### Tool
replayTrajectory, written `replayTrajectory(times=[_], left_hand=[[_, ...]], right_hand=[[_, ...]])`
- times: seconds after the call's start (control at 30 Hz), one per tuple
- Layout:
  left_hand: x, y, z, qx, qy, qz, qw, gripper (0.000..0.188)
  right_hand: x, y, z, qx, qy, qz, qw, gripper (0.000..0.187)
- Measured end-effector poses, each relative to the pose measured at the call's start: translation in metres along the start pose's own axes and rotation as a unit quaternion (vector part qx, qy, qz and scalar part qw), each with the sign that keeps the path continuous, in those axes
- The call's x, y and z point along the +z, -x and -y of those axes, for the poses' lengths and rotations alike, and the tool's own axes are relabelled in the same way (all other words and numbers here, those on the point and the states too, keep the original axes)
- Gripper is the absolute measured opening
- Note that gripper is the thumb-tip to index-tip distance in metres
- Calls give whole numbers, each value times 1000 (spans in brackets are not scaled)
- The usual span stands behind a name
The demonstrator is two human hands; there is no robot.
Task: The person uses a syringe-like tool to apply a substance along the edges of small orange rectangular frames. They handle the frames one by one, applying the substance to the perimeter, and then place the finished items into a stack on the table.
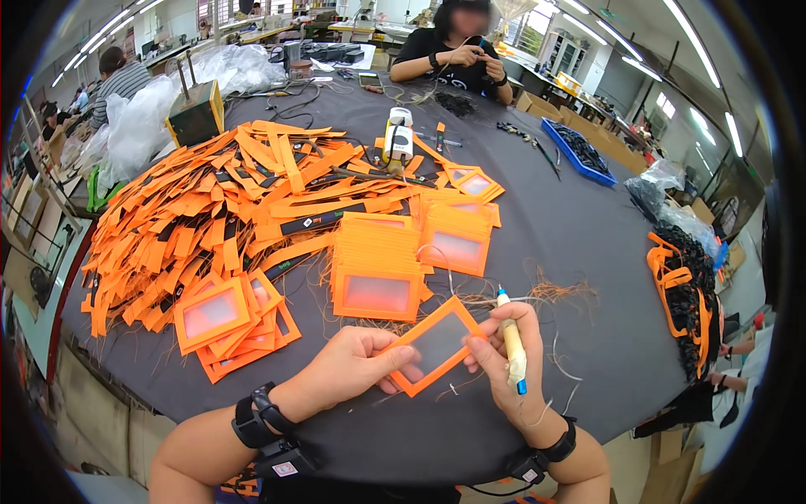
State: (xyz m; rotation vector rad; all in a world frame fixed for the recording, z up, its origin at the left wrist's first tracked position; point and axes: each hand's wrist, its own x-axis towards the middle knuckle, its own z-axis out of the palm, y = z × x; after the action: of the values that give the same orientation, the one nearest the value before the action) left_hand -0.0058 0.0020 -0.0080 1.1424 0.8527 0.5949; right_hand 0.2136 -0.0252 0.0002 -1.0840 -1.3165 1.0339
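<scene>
Two hands on one panel. L hand (357, 365) pinches the near-left side of the orange-framed panel (438, 344), thumb on top; R hand (508, 353) has its thumb on the right corner, w/ pen-like tool (514, 344) gripped across the same hand. Panel sits diagonally over the near middle of the dark table (617, 260), just near of the front panel stack (378, 290); clearance off the cloth hard to tell.

Risks, imo:
- R grip does double duty. If those fingers shift to steer the tool, corner could slip or tool could roll.
- Tool tip points far/up beside the panel; a wrist twist could scuff the clear window.
- Thin cable (555, 344) lies loose on the right near loose threads (561, 291); a snag could yank the tool.
- Panel's far corner is v. close to the front stack; a bump could skew it.
- Strip pile (168, 227) on the left crowds the loose panels (214, 315); a slide could bury them.

Can't see: L fingers under the panel (only hazy thru the window), some R fingertips, tip detail, whether tool's powered, full cable route, strip pile's underside. Forearms cut off at near edge. Co-worker (457, 76) at far side: handheld item too small to ID.
</scene>
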Motion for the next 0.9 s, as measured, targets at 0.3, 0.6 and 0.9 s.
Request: replayTrajectory(times=[0.3,0.6,0.9], left_hand=[[-5,-4,8,11,131,-62,989,25],[-6,-5,10,12,145,-69,987,26],[-5,-5,11,21,144,-66,987,26]], right_hand=[[-18,1,-17,-70,-184,64,978,45],[-8,6,-26,67,-247,123,959,21],[-3,7,-20,130,-236,98,958,14]])
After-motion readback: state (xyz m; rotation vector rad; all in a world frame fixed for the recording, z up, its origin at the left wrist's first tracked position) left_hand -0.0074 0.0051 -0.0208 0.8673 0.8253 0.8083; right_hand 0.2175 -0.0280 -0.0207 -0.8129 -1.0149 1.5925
